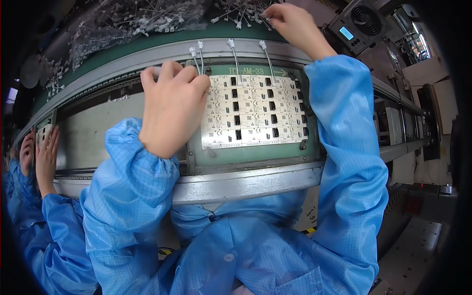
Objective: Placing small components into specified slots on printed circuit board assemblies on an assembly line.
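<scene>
A panel of white circuit boards [253, 110] with black parts lies on a green carrier plate [246, 155]. Several short cables with white connectors [231, 44] stick up past its far edge. My left hand [174, 103], palm down with fingers bent, covers the panel's far left corner; its fingertips are partly hidden, and what they grip cannot be made out. Beyond the rail, my right hand [295, 27] reaches to a heap of loose cables [239, 14]. Its thumb and forefinger come together at the heap's edge, and whatever lies between them is too small to name.
Metal rails [250, 182] run along the conveyor's near and far sides. Plastic bags of cables [132, 22] lie beyond it. At the left are a co-worker's hands [46, 157] by a white piece. A boxy device with a fan and lit screen [351, 29] stands at far right.
</scene>
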Motion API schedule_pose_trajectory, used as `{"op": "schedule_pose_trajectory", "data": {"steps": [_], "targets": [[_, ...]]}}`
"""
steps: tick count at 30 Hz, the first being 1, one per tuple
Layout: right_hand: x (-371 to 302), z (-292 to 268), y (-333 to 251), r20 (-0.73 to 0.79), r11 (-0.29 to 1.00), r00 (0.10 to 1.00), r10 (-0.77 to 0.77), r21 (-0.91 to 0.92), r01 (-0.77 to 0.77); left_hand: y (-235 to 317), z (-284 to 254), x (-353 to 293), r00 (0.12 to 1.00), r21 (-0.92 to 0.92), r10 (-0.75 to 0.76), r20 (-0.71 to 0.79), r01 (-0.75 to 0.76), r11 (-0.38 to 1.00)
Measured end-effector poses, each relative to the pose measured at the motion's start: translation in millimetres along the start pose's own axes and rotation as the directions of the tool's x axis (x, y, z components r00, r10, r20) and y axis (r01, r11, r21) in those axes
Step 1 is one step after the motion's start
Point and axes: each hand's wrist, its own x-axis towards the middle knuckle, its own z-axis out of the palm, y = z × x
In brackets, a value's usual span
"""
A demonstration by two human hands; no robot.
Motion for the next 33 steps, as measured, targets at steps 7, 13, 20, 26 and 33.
{"op": "schedule_pose_trajectory", "data": {"steps": [7,13,20,26,33], "targets": [[24.0,38.0,-22.0,0.089,0.946,0.996,-0.019,-0.321,0.047,-0.7,-3.7,-2.7,0.961,-0.158,-0.210,0.181,0.239,0.958],[25.7,24.7,-48.1,0.026,0.980,0.999,0.043,-0.193,-0.037,-2.8,0.6,-5.9,0.974,-0.134,-0.176,0.145,0.196,0.972],[34.1,-24.7,-55.7,0.036,0.816,0.911,0.411,0.431,-0.386,4.7,-2.5,-5.7,0.982,-0.043,-0.146,0.117,0.152,0.988],[45.2,-44.0,-38.9,-0.118,0.700,0.947,0.300,0.701,-0.135,0.3,-1.2,-2.3,0.983,-0.061,-0.103,0.150,0.113,0.992],[-2.5,-69.8,-58.1,-0.226,0.679,0.896,0.381,0.726,-0.105,-14.5,-9.3,4.6,0.954,-0.165,-0.147,0.262,0.195,0.967]]}}
